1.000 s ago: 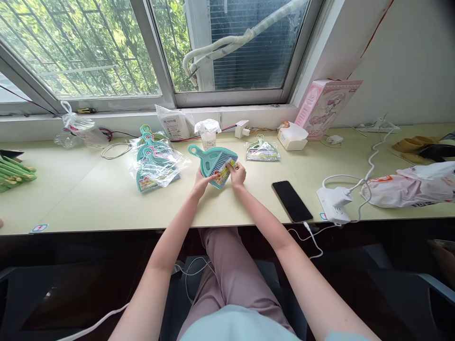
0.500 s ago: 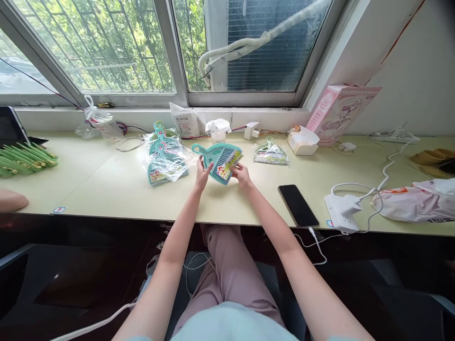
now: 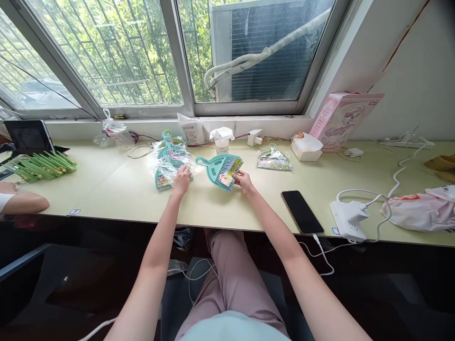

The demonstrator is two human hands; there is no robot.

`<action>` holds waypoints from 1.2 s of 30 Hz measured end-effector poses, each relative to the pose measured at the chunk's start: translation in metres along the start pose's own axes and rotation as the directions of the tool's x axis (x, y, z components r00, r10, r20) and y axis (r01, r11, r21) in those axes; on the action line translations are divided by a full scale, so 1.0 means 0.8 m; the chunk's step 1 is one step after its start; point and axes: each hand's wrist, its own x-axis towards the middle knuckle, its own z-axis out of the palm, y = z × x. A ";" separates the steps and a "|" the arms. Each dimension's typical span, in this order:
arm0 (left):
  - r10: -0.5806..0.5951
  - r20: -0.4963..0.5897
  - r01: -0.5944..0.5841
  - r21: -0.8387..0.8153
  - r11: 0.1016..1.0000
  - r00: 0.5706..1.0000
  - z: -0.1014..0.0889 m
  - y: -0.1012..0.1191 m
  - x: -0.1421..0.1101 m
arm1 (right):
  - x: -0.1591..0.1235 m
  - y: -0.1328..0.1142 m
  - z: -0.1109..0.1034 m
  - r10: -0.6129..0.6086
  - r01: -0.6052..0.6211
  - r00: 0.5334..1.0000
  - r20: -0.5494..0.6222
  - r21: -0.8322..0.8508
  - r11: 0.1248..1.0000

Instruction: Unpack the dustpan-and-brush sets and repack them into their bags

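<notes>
at table (image 3: pixel 113 192), one dustpan (image 3: pixel 214 169) in right hand (image 3: pixel 243 182), one pile (image 3: pixel 167 163) under left (image 3: pixel 181 180)

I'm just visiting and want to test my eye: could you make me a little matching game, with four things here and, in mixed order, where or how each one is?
Things:
1. Left hand
2. Black phone
3. Pink box
4. Teal dustpan set

Places and states:
A. Standing at the back of the desk, near the wall
B. Held by the right hand near its printed label
C. At the pile of plastic-wrapped sets
D. Lying with its screen dark, a white cable at its near edge

Right pairs: 1-C, 2-D, 3-A, 4-B
</notes>
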 end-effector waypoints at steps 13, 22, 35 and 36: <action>0.020 -0.109 0.032 0.453 0.891 0.994 -0.027 0.003 0.010 | -0.010 0.003 0.015 0.093 -0.090 0.991 0.101 -0.033 0.995; 0.221 -0.121 -0.194 0.202 0.960 0.968 0.001 0.077 0.005 | -0.017 0.008 0.030 -0.030 0.027 0.998 0.060 0.053 0.998; 0.358 0.047 -0.334 -0.266 0.904 0.932 0.052 0.150 -0.004 | -0.019 -0.002 0.025 -0.100 0.098 0.994 0.041 0.046 0.994; 0.373 0.078 -0.337 -0.286 0.897 0.925 0.054 0.155 -0.007 | -0.020 -0.003 0.026 -0.108 0.107 0.993 0.040 0.037 0.994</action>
